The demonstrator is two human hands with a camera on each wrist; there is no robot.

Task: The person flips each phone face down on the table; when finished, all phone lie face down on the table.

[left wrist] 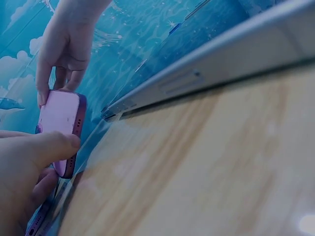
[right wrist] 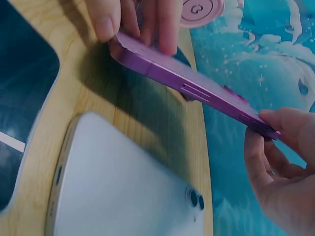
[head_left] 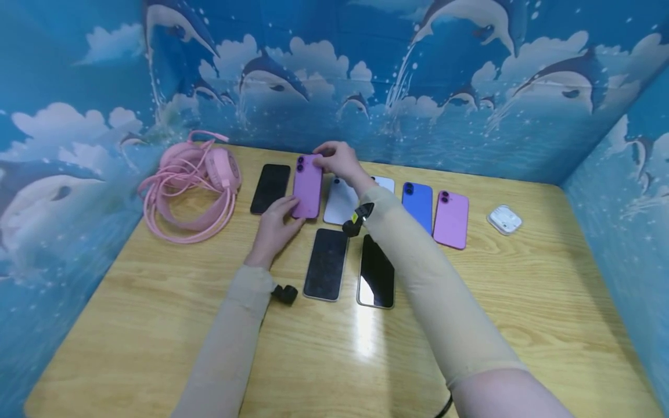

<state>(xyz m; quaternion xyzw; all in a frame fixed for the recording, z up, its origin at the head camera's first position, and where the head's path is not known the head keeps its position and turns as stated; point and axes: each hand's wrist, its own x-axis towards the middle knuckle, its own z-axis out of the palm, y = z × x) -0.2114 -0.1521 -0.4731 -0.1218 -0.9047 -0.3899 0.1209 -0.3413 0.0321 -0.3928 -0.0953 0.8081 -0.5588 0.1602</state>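
A purple phone (head_left: 308,188) is held between both hands at the back of the table, its camera side facing up. In the right wrist view this phone (right wrist: 167,78) is raised off the tabletop, with a shadow below. My left hand (head_left: 275,227) pinches its near end, thumb on the back and fingers underneath. The far top corner is pinched by my right hand (head_left: 341,162). In the left wrist view the phone (left wrist: 61,118) shows its bottom edge with the port. Beside it lie a black phone (head_left: 270,188) and a pale phone (head_left: 340,200).
Pink headphones (head_left: 223,168) with a coiled cable lie at the left. Two dark-screened phones, one (head_left: 326,265) and another (head_left: 376,276), lie nearer. Right of the arm are a blue phone (head_left: 417,206), another purple phone (head_left: 452,219) and white boxed earphones (head_left: 504,219). Dolphin-print cloth (head_left: 324,75) walls the back.
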